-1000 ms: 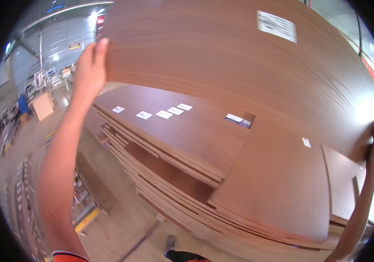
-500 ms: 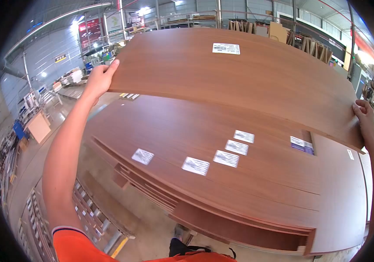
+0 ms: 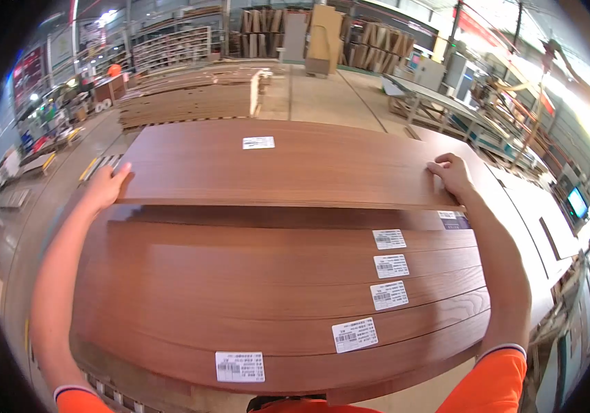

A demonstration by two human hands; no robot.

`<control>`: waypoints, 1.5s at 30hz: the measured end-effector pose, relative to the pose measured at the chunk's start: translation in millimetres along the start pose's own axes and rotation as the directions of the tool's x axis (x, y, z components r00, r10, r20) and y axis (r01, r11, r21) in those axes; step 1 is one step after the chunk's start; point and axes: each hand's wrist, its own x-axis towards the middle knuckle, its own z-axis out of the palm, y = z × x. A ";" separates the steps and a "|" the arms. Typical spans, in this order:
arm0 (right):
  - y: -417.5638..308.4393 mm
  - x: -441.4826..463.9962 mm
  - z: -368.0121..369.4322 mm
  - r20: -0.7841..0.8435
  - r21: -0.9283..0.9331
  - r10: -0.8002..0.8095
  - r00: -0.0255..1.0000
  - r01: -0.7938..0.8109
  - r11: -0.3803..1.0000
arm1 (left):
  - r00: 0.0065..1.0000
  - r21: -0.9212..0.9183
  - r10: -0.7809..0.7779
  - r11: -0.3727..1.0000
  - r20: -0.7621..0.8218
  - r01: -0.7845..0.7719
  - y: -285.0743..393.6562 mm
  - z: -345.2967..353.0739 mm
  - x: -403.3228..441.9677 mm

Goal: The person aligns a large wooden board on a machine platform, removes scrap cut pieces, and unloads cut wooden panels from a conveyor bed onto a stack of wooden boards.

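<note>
A long brown wood-grain board with a white printed label spans the space between my hands. My left hand grips its left end, thumb on top. At the right end, my right hand holds the edge, its fingers bent over the upper face. Below and nearer to me lie several similar brown panels side by side, each with a white label, such as one label near the front. A purple-and-white label shows partly under the held board's right end. The undersides of both hands' grips are hidden.
Behind the board stands a stack of brown sheets. A roller conveyor runs at the back right, and pale panels lie on the right. A lit monitor is at far right. A person in orange is far off left.
The held board has come down from a raised, tilted position to lie lower and flatter over the far side of the panels. My view has turned to the right.
</note>
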 end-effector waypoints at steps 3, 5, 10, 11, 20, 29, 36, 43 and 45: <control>-17.2 -5.4 -7.0 0.058 0.019 0.070 0.996 -0.071 0.997 | 0.994 0.141 0.042 0.988 0.102 -0.056 8.1 -0.6 -8.8; -12.1 -3.5 -16.0 0.141 -0.055 0.057 0.988 -0.050 0.997 | 0.987 0.227 0.046 0.970 0.154 -0.081 19.4 6.5 -18.5; -41.3 -47.3 -8.0 0.402 -0.380 -0.020 0.915 0.187 0.906 | 0.977 0.301 0.092 0.942 0.191 -0.147 35.7 12.5 -43.8; -31.7 -53.1 -8.5 0.384 -0.437 -0.027 0.923 0.208 0.875 | 0.978 0.300 0.097 0.942 0.182 -0.149 35.6 16.9 -42.9; -18.7 -86.8 -72.2 0.420 -0.604 0.119 0.900 0.180 0.776 | 0.985 0.109 0.029 0.993 0.168 -0.048 82.7 24.8 -73.3; -16.1 -105.7 -86.8 0.417 -0.592 0.079 0.905 0.205 0.780 | 0.992 0.055 0.059 0.996 0.109 -0.066 74.4 24.6 -93.2; 4.8 -133.0 -141.9 0.440 -0.507 0.122 0.890 0.134 0.852 | 0.915 -0.254 0.153 0.966 0.374 -0.057 54.0 -21.5 -119.1; 79.5 -124.2 -104.9 0.339 -0.503 -0.053 0.939 0.228 0.834 | 0.948 -0.177 0.183 0.974 0.259 -0.139 20.4 48.4 -102.9; 62.1 -120.7 -127.6 0.450 -0.403 -0.067 0.891 0.269 0.875 | 0.909 -0.254 0.208 0.960 0.361 -0.119 30.9 17.2 -115.6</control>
